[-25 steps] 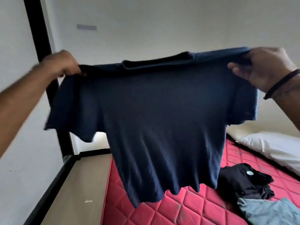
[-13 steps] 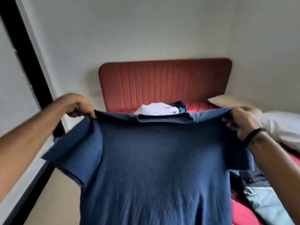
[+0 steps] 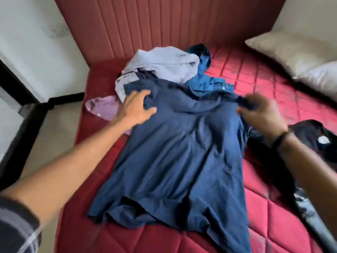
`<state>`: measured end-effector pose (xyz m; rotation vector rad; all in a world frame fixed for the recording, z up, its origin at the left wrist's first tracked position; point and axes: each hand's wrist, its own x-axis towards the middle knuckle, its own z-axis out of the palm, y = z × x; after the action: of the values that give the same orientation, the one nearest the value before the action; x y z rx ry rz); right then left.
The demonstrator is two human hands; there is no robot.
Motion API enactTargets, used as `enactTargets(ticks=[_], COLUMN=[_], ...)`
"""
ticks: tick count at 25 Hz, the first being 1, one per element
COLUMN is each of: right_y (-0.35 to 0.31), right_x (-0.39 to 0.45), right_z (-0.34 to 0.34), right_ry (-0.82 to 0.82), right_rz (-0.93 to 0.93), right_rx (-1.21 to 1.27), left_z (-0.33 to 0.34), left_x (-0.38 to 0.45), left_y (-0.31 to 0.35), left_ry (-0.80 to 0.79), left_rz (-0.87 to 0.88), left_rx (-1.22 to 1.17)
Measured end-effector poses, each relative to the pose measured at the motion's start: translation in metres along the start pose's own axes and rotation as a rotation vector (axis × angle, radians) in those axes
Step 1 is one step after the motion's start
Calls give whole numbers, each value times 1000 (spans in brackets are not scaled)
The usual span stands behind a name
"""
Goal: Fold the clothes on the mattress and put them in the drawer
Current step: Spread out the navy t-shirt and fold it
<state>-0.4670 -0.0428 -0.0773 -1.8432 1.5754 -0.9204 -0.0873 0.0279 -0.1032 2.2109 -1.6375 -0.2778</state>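
Navy shirt spread flat on red mattress, hem rumpled

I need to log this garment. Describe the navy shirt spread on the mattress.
The navy shirt is soft, wrinkled knit, lying unfolded on the red quilted mattress, collar toward the headboard, hem rumpled nearest the camera. The left hand rests flat on one shoulder; the right hand pinches the other. Its top overlaps a pile of other clothes.
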Motion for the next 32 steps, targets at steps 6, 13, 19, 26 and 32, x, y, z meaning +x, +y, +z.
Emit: enactTargets(ticks=[6,13,19,26,32], right_y=[117,88,64,-42,-135], right_x=[-260,-300,-332,-314,-179], right_z=[68,17,-45,-158,-317], right_ry=[-106,52,-71,-74,276], right_rz=[366,517,502,-52,-328], right_rx=[-289,427,457,681,562], left_z=[80,40,3,-204,-378], left_x=[-197,-278,-331,-289,-154], left_y=[-91,-111,-115,-33,127], left_ry=[-92,19,322,616,524], left_rz=[-583,-781,-890,-383,335], left_rx=[72,-922,-1275,-1562,-1187])
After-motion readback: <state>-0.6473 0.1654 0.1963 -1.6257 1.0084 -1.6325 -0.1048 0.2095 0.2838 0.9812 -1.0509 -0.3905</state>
